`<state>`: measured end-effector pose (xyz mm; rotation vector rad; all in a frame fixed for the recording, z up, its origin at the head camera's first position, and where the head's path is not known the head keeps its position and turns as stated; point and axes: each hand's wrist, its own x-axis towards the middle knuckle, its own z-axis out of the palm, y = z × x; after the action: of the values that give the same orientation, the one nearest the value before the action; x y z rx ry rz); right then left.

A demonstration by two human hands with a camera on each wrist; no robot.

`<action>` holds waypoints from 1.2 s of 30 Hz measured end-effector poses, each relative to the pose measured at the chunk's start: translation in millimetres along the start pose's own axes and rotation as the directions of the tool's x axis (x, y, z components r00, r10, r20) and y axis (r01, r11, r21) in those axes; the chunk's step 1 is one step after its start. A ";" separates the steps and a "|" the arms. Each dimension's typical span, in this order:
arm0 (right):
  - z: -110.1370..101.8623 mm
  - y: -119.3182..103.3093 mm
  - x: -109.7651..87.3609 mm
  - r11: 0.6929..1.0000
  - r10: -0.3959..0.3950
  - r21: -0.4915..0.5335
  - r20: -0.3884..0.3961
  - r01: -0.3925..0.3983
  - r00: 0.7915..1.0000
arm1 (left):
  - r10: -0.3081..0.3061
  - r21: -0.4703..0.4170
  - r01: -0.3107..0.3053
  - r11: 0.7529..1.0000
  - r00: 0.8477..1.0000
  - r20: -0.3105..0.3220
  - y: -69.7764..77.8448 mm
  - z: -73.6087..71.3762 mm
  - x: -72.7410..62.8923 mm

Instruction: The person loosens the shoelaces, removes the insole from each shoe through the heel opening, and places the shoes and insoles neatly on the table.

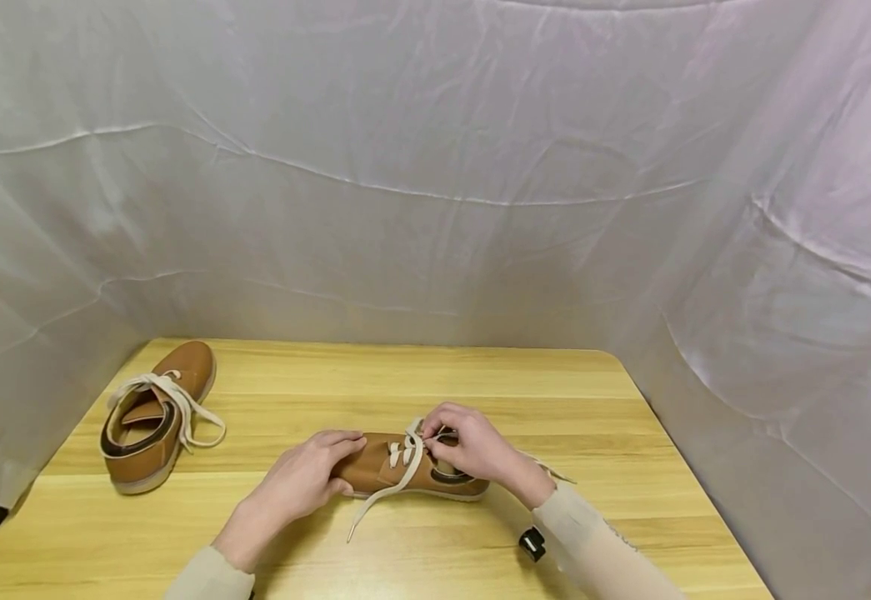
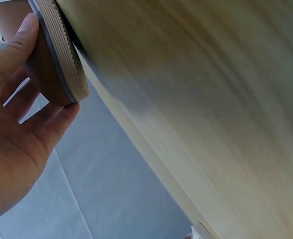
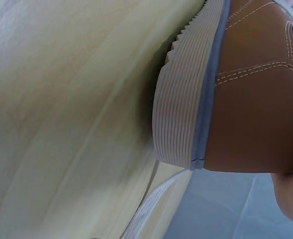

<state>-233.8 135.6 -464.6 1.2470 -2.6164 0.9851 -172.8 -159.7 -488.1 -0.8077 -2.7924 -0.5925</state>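
A brown shoe (image 1: 375, 458) with cream laces lies sole down on the table, its toe toward the left. My left hand (image 1: 306, 475) grips the toe, thumb on the near side and fingers over the far side. In the left wrist view, the thumb and fingertips press around the toe (image 2: 49, 74) just above the ribbed sole. My right hand (image 1: 473, 446) pinches the shoelace at the top eyelets, beside the shoe's opening. One loose lace end (image 1: 386, 493) hangs over the near side onto the table. The right wrist view shows the heel (image 3: 255, 124), with only a bit of the hand at its edge.
A second brown shoe (image 1: 138, 467) with loose laces stands at the table's left side, toe pointing away. Another lace end (image 1: 551, 469) lies to the right, behind my right wrist. A small black device (image 1: 532, 543) sits under the right sleeve. Grey cloth (image 1: 420, 250) encloses the wooden table (image 1: 555, 383).
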 end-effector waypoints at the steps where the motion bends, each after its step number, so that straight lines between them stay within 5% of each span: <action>1: -0.3 0.1 0.1 1.000 -0.009 -0.007 0.007 0.009 1.000 | 0.004 0.006 -0.004 1.000 1.000 -0.003 0.0 -0.1 0.2; 18: 1.4 0.4 2.0 0.997 -0.049 -0.062 0.011 0.050 0.999 | -0.002 0.006 0.002 1.000 1.000 0.006 0.8 -2.1 0.7; 28: 0.0 2.3 3.0 0.989 -0.076 -0.116 0.097 0.087 0.992 | -0.017 -0.013 0.017 1.000 1.000 0.003 1.8 -1.4 0.9; 36: -0.2 -1.8 2.7 0.997 0.037 -0.073 0.096 -0.030 0.995 | -0.020 -0.007 0.020 1.000 1.000 0.006 2.2 -1.4 0.3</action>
<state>-234.3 133.0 -462.5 1.2700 -2.7278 0.8479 -171.8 -158.5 -486.0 -0.7853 -2.8084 -0.6041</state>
